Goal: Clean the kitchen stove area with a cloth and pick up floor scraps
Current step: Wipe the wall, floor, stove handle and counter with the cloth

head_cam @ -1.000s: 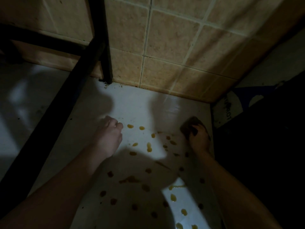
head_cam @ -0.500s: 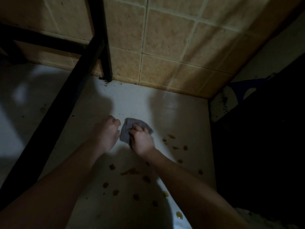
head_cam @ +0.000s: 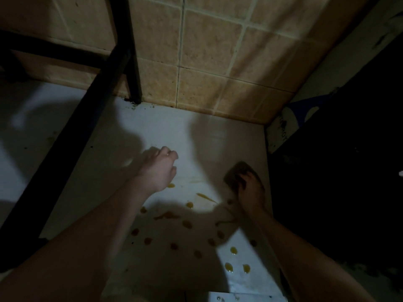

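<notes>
Gripping the cloth (head_cam: 236, 173) at the right edge of the white surface (head_cam: 174, 131), your right hand (head_cam: 250, 192) curls over it; your left hand (head_cam: 159, 171) rests curled, empty. Soft, limp stuff, I'd say, so bunch it under your palm.

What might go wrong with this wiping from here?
The cloth in the right hand may smear the amber drops rather than lift them. The left hand rests right beside one drop and might get sticky. Deep shadow could hide missed drops.
</notes>
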The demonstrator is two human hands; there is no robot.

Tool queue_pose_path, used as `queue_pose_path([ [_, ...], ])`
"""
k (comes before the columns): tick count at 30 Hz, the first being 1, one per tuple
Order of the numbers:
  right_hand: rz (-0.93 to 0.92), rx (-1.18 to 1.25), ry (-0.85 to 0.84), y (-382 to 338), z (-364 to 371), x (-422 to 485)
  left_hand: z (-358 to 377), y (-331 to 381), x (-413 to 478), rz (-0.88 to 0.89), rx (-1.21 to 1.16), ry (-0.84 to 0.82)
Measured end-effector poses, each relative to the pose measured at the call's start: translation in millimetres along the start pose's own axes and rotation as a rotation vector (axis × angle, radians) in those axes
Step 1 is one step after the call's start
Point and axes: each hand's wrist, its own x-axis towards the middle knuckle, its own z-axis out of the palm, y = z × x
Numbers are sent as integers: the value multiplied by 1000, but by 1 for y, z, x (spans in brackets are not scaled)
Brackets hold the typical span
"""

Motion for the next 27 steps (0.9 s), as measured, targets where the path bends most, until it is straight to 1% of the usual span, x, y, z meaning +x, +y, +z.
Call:
queue_pose_path([
  [2,34,1,37,4,1,-6,2,-3,-8,-9,-54,-14],
  [5,65,9,66,-18,11,-4,7,-19,-26,-43,-79,-4],
  [7,49,-1,16,-42,20,-4,8,-31,-37,-101,-71,10],
  [9,-2,12,-71,-68,31,-5,5,-38,-48,-149,-89,27],
  [13,-199,16,-210,-133,55,-2,-2,-46,-68,-133,-37,11],
  [15,-231,27,-273,-162,58,6,-7,-50,-74,-145,-27,-3],
  [18,-144,28,-228,-185,57,19,-12,-57,-79,-214,-27,3],
  [19,-147,34,-208,-190,58,19,-13,-59,-82,-226,-33,1],
  [21,-240,31,-243,-202,61,14,-12,-63,-88,-216,-60,-9],
  [23,-375,-41,-368,-215,66,8,-14,-66,-89,-218,-65,-18],
  [25,-503,-178,-474,-221,72,1,-15,-66,-88,-243,-45,-21],
  [27,-648,-278,-466,-217,79,-8,-17,-65,-86,-255,-24,-19],
])
